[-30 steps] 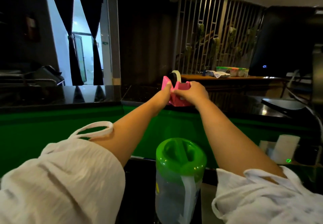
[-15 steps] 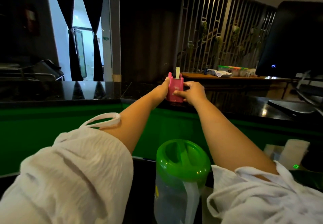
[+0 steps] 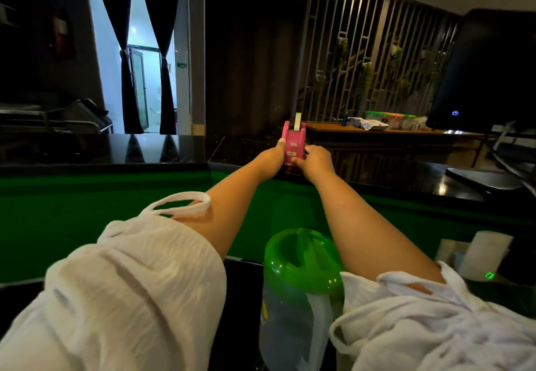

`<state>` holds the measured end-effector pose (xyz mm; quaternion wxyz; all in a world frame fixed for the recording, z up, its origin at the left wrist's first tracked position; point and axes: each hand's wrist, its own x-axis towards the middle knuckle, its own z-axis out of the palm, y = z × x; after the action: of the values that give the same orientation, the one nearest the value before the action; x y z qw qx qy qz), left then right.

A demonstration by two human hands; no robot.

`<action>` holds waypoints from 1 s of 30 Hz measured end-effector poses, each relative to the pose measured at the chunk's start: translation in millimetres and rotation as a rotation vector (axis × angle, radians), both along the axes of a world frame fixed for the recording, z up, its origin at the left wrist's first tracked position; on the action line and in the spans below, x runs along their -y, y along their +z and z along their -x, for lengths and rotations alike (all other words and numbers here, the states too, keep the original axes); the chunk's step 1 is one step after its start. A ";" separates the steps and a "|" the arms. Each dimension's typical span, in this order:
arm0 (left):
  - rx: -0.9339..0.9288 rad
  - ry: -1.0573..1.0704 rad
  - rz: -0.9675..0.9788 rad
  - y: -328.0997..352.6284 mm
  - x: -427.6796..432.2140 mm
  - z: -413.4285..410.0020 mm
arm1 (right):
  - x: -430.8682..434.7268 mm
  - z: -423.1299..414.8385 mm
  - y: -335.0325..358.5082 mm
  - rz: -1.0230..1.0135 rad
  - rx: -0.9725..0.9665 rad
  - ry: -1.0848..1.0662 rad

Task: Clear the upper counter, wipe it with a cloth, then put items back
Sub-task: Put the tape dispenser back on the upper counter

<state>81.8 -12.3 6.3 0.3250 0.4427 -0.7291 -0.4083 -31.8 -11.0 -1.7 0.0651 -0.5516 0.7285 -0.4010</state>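
Note:
A pink tape dispenser (image 3: 293, 144) with a white tape roll stands end-on on the black upper counter (image 3: 116, 149), near its front edge. Both arms reach out to it. My left hand (image 3: 271, 157) holds its left side, thumb up along the pink wall. My right hand (image 3: 316, 160) grips its right side and near end with curled fingers. No cloth shows in my hands.
A clear jug with a green lid (image 3: 301, 257) stands on the lower counter between my arms. A black monitor (image 3: 490, 75) and its stand (image 3: 481, 178) occupy the upper counter's right end. White paper rolls (image 3: 484, 251) sit lower right. A wooden table (image 3: 377, 131) lies beyond.
The tape dispenser has been turned from sideways to end-on and set lower on the counter. Both hands stay on it.

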 end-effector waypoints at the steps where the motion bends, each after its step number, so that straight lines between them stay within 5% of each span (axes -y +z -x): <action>1: 0.029 0.014 0.025 -2.1 -5.0 -4.0 | -5.5 -2.2 -3.0 0.003 -0.031 -0.010; 19: 0.221 0.148 0.252 -74.3 -162.8 -149.6 | -155.9 -100.4 -82.6 0.242 0.121 0.256; 30: 0.227 0.259 0.250 -177.5 -261.1 -280.7 | -207.1 -200.1 -185.4 0.044 0.288 0.516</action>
<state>362.4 248.8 -171.2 0.3429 0.5321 -0.7430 -0.2173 168.2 196.1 -187.1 0.2556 -0.6572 0.5388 -0.4610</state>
